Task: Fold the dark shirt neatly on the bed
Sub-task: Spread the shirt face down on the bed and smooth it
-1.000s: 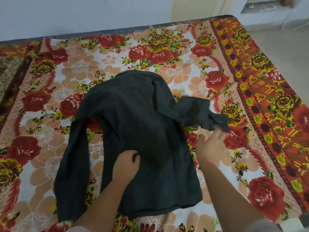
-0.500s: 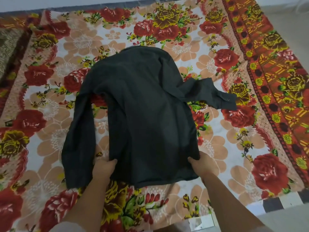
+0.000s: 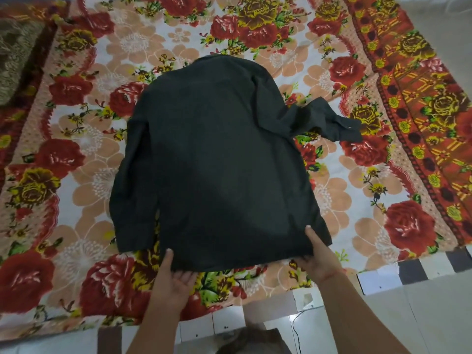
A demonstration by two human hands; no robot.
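The dark shirt (image 3: 217, 159) lies back-up in the middle of the bed, collar toward the far side. Its left sleeve is folded down along the body. The right sleeve (image 3: 329, 118) sticks out sideways with its cuff on the bedspread. My left hand (image 3: 176, 279) pinches the hem near the bottom left corner, thumb on top, fingers under the cloth. My right hand (image 3: 316, 254) pinches the hem near the bottom right corner in the same way.
A floral bedspread (image 3: 76, 175) in red, peach and yellow covers the bed. A brownish patterned cloth (image 3: 15, 60) lies at the far left. The near bed edge and a tiled floor (image 3: 396, 315) run along the bottom, with floor also at the right.
A second ago my left hand pressed the shirt's middle and my right hand was by the right cuff. Both hands have since moved to the hem, and the left sleeve now lies closer against the body.
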